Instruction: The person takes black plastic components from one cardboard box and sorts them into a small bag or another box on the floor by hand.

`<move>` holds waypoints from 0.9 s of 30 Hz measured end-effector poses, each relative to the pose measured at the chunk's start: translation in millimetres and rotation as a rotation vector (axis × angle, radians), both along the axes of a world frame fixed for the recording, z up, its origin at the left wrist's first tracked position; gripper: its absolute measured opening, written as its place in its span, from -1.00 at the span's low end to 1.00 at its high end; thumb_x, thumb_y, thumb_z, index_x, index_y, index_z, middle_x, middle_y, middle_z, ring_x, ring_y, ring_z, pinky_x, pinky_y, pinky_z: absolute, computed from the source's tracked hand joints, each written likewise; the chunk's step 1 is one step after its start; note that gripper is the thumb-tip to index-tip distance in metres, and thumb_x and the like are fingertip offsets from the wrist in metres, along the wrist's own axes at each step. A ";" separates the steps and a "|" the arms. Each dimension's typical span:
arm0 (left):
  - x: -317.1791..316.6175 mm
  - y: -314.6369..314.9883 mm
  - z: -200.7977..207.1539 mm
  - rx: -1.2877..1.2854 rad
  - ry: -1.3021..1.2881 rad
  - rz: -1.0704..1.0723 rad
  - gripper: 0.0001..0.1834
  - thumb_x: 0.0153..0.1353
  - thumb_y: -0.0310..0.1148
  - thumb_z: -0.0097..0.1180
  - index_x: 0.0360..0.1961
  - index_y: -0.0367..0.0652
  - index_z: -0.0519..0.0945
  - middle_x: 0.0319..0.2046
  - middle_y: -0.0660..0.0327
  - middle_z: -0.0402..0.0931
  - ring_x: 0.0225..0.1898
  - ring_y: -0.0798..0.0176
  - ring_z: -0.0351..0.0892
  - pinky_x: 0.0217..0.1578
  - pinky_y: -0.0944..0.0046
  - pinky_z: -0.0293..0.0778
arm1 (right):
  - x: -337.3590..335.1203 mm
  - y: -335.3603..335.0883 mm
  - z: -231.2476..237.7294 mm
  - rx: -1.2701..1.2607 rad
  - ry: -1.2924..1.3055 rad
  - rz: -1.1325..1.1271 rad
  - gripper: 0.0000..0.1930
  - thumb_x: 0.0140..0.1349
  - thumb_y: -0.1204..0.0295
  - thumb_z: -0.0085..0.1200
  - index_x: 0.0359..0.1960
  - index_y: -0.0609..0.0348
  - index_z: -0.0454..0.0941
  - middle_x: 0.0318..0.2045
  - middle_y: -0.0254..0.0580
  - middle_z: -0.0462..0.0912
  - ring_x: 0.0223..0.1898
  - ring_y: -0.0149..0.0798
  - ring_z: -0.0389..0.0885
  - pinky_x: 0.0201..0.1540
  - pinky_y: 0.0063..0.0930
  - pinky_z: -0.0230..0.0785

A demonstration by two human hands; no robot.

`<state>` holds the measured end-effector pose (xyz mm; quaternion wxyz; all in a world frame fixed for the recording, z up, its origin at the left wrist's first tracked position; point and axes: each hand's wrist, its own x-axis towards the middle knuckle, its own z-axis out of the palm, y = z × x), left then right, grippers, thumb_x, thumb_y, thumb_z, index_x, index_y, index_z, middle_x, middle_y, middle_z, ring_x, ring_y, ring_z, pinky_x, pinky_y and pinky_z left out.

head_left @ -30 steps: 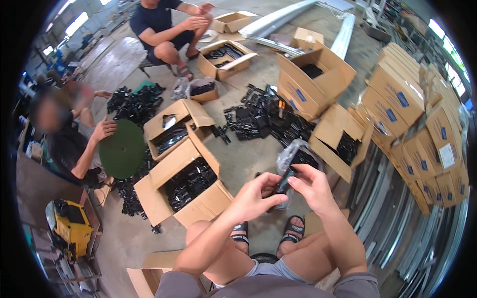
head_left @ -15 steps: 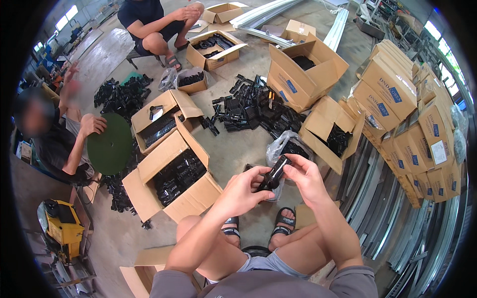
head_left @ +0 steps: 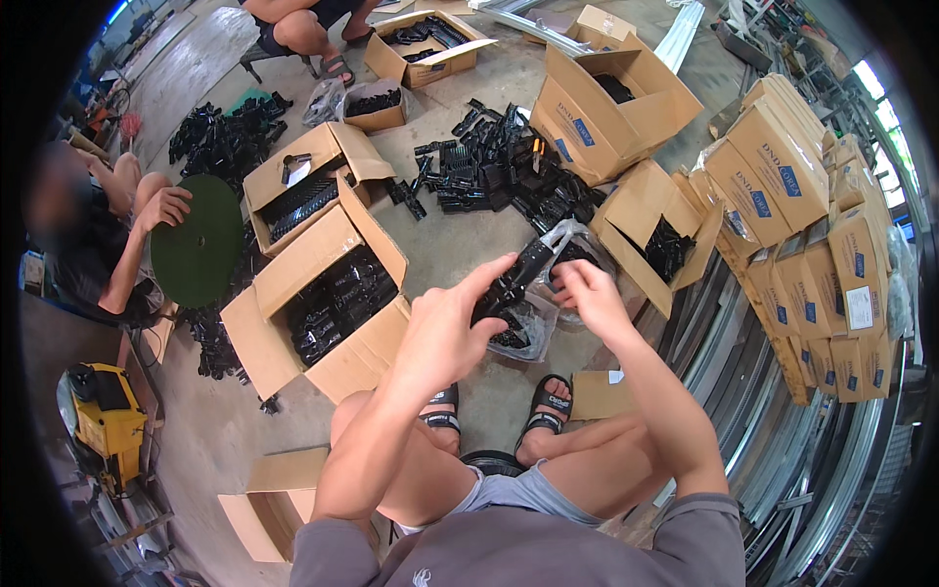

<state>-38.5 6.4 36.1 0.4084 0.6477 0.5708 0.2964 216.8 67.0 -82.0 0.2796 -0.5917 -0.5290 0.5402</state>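
Note:
My left hand (head_left: 445, 328) is closed round a long, glossy black plastic part (head_left: 520, 277), thumb on the near side and fingers on the far side. The part is tilted, its far end toward the upper right. To its right, my right hand (head_left: 599, 305) is apart from the part, with loosely bent, separated fingers at the edge of a clear plastic bag (head_left: 590, 238). Dark pieces show inside the bag. I make out nothing between those fingers, though their tips are partly hidden. Under my left hand's part, another clear bag (head_left: 533, 338) with black pieces is partly covered.
An open carton (head_left: 370, 347) of black parts stands at left, another (head_left: 626, 235) at right. A heap of black parts (head_left: 499, 166) lies ahead. Stacked cartons (head_left: 773, 176) and metal profiles (head_left: 724, 411) line the right. A co-worker's hand (head_left: 164, 207) holds a green disc (head_left: 199, 243).
My right hand has let go of the black part and moved to the bag at right. My left hand keeps the part and has shifted slightly left and up. The view has tilted lower.

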 end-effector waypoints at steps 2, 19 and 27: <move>-5.4 4.4 -4.2 0.047 0.055 0.016 -0.25 -0.01 -0.56 0.37 0.28 0.08 0.49 -0.17 -0.09 0.68 -0.14 -0.12 0.69 -0.15 0.11 0.57 | 17.4 16.7 -51.2 -0.022 -0.420 0.070 -0.65 0.32 0.21 0.12 -0.10 0.27 0.65 -0.28 0.05 0.75 -0.18 -0.14 0.75 -0.07 -0.26 0.53; -5.9 29.2 -28.2 0.136 0.190 0.015 -0.37 0.01 -0.53 0.28 0.20 0.00 0.57 -0.18 -0.05 0.66 -0.23 -0.13 0.68 -0.16 0.02 0.61 | 42.5 79.7 -247.1 0.153 -0.747 -0.225 -0.78 0.14 0.36 0.25 -0.17 0.07 0.70 -0.16 0.01 0.70 -0.06 0.10 0.65 0.01 -0.06 0.48; -10.1 24.9 -30.1 0.094 0.245 -0.001 -0.33 0.04 -0.54 0.25 0.26 0.03 0.51 -0.40 -0.11 0.66 -0.31 -0.22 0.67 -0.25 -0.11 0.58 | 33.2 64.9 -277.7 0.204 -0.604 -0.337 -0.82 0.03 0.52 0.30 -0.30 0.22 0.62 -0.31 0.04 0.71 -0.16 0.08 0.68 0.01 -0.14 0.47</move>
